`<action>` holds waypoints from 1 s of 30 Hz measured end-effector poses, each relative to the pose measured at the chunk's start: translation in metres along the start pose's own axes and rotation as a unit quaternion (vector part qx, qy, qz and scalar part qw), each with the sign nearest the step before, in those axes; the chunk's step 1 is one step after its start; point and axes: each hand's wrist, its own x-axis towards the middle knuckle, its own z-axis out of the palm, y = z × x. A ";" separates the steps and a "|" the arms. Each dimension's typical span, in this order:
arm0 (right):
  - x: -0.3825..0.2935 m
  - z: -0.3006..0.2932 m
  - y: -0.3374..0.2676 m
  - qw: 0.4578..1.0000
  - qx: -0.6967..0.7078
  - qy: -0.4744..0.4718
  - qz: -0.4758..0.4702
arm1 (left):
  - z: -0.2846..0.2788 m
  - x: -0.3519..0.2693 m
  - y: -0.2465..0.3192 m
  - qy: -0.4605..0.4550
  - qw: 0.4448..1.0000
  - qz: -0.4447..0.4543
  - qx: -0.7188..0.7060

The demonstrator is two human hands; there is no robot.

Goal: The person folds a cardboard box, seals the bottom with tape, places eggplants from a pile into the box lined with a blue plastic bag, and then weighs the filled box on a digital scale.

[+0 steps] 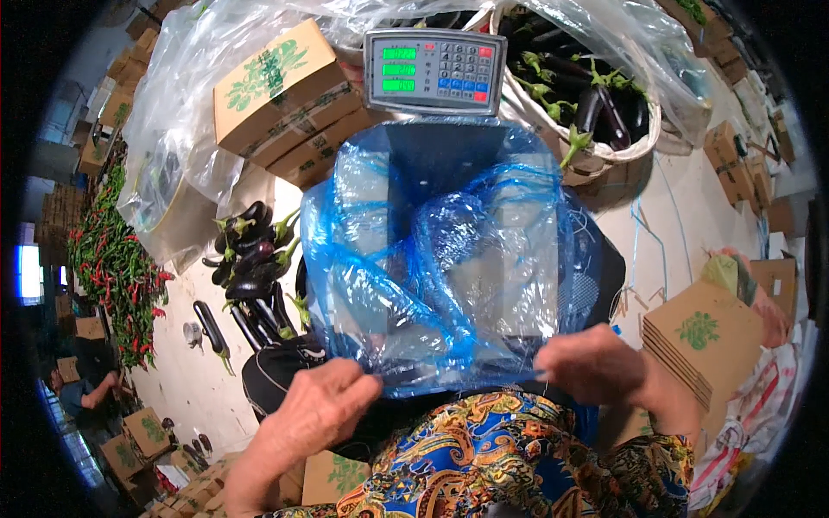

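A blue translucent plastic bag [447, 259] is spread out in front of me, shiny and wrinkled. My left hand [327, 405] pinches its near edge at the left corner. At the right corner my right hand [592, 366] grips the same edge, slightly blurred. Pale flat panels and a dark area show through the film, but I cannot tell exactly what lies under it. Just beyond the bag stands the keypad display [435, 72] of an electronic scale, its green readouts lit.
Stacked cartons [285, 97] stand left of the display. A white basket [622, 152] of eggplants is at right. Loose eggplants [256, 252] lie left, beyond them green and red chili peppers [123, 272]. Flattened cartons [699, 330] are at right. Another person [90, 395] is far left.
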 end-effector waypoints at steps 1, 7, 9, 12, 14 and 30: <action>-0.008 0.014 -0.001 0.998 0.054 0.027 0.029 | 0.007 -0.003 0.005 -0.019 1.000 -0.006 0.001; -0.015 0.059 0.022 0.957 -0.244 -0.156 0.033 | 0.109 -0.010 -0.016 -0.173 0.979 -0.058 0.094; 0.001 0.073 0.040 0.930 -0.246 -0.229 0.149 | 0.172 -0.009 -0.037 -0.130 0.978 -0.028 0.163; -0.008 0.120 0.126 0.919 -0.288 -0.229 0.144 | 0.214 0.031 -0.041 -0.341 0.921 -0.079 0.173; -0.010 0.127 0.135 0.958 0.018 -0.122 0.260 | 0.206 0.029 -0.027 -0.281 0.943 -0.070 0.162; 0.047 -0.009 0.047 0.939 -0.209 0.202 0.186 | -0.007 0.075 -0.145 0.059 0.933 -0.287 -0.208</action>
